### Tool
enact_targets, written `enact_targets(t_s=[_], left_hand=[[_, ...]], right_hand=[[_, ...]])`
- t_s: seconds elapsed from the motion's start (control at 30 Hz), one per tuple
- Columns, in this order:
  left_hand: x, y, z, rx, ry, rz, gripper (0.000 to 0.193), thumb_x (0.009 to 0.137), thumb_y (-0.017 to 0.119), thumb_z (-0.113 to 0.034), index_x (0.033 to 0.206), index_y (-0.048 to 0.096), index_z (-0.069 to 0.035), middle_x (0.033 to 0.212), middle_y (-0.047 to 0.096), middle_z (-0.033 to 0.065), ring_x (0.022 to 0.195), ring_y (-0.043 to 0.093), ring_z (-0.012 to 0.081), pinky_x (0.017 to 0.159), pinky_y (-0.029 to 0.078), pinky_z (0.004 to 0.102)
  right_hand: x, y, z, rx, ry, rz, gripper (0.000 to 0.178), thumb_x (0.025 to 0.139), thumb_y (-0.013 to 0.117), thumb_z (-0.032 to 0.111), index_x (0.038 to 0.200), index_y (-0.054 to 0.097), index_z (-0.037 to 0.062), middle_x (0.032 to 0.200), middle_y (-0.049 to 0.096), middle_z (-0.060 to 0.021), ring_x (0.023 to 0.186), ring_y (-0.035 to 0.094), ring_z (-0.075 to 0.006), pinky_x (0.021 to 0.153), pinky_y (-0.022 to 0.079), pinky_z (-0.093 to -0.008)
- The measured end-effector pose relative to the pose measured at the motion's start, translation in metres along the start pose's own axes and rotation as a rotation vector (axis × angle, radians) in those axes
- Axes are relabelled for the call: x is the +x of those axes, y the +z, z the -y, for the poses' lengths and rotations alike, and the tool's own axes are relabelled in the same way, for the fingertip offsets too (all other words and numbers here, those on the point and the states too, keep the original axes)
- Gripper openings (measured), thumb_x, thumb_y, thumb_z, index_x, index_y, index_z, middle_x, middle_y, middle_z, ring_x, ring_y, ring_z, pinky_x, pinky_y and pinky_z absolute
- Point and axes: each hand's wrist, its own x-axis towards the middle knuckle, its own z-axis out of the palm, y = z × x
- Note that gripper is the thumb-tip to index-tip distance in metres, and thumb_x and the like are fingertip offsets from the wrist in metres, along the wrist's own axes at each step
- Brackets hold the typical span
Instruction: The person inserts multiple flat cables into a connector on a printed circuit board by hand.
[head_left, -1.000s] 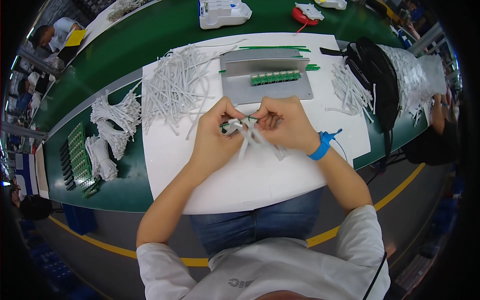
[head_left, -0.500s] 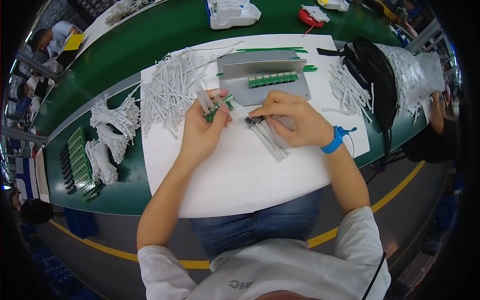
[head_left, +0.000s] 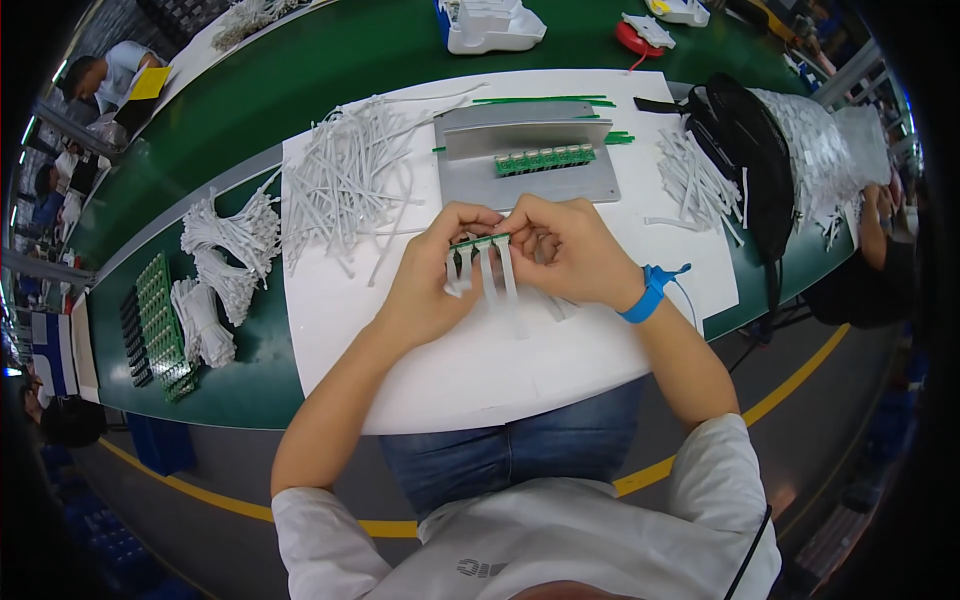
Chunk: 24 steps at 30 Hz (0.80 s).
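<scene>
A narrow green circuit board strip [head_left: 478, 243] is held up over the white work sheet [head_left: 470, 390], several white flat cables [head_left: 507, 275] hanging from its edge. My left hand [head_left: 432, 275] is closed round the left end of the strip. At the right end, the thumb and fingers of my right hand [head_left: 575, 250] are pinched together by the last cable. A blue wrist strap [head_left: 652, 293] circles my right wrist. Below the right hand, the ends of more white cables [head_left: 560, 307] show, mostly hidden.
Behind my hands stands a grey metal fixture [head_left: 530, 140] bearing a row of green boards [head_left: 545, 160]. Loose white cables [head_left: 350, 180] lie left, another pile [head_left: 697, 180] right, beside a black bag [head_left: 745, 150]. Bundled cables [head_left: 230, 235] and green board panels [head_left: 163, 325] lie far left.
My right hand has left the cables with the black connector and come to the board strip. The strip has turned, cables now hanging toward me. White housings on the green surface behind have shifted right.
</scene>
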Motion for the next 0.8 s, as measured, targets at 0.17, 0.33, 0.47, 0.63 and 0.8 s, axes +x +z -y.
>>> enact_targets(t_s=[0.17,0.33,0.47,0.63,0.8], left_hand=[[0.000,-0.004,-0.011,0.100,0.045,0.038,0.029,0.079,0.063,0.000,0.104,0.048,0.000,0.088,0.063,0.0131,0.082,0.065,0.0255,0.072,0.049,0.0283],[-0.005,0.006,-0.006,0.223,-0.066,-0.119,0.023,0.083,0.062,-0.003,0.101,0.047,-0.001,0.075,0.059,0.0108,0.064,0.059,0.0219,0.063,0.046,0.0286],[-0.004,-0.002,0.003,-0.046,-0.006,-0.215,0.018,0.087,0.058,0.000,0.102,0.049,-0.003,0.085,0.060,0.0062,0.081,0.055,0.0113,0.072,0.044,0.0234],[0.007,-0.020,-0.002,-0.238,-0.147,-0.208,0.027,0.094,0.050,-0.005,0.121,0.051,-0.002,0.099,0.064,0.0091,0.076,0.049,0.0061,0.068,0.041,0.0206],[0.003,-0.011,-0.006,-0.277,-0.177,-0.130,0.037,0.094,0.049,-0.005,0.131,0.047,-0.002,0.100,0.063,0.0068,0.077,0.049,0.0057,0.067,0.041,0.0206]], right_hand=[[-0.002,0.006,-0.005,0.008,-0.078,-0.034,0.013,0.075,0.068,0.000,0.085,0.060,0.0017,0.061,0.058,-0.0003,0.049,0.050,-0.0023,0.046,0.039,-0.0174],[-0.001,0.009,-0.005,-0.045,-0.147,-0.092,0.014,0.074,0.068,-0.002,0.085,0.061,0.0013,0.063,0.059,-0.0011,0.051,0.052,-0.0058,0.048,0.042,-0.0192],[0.001,0.000,-0.005,-0.126,-0.174,-0.142,0.015,0.074,0.067,-0.002,0.089,0.066,0.0024,0.066,0.061,-0.0024,0.053,0.054,-0.0082,0.050,0.044,-0.0208],[0.001,-0.026,-0.018,-0.304,-0.350,-0.041,0.030,0.072,0.065,-0.006,0.100,0.069,0.0045,0.076,0.059,-0.0062,0.067,0.057,-0.0172,0.060,0.046,-0.0269],[-0.001,-0.029,-0.014,-0.288,-0.357,0.012,0.035,0.074,0.067,-0.001,0.109,0.068,0.0064,0.071,0.052,-0.0050,0.065,0.051,-0.0184,0.059,0.042,-0.0273]])
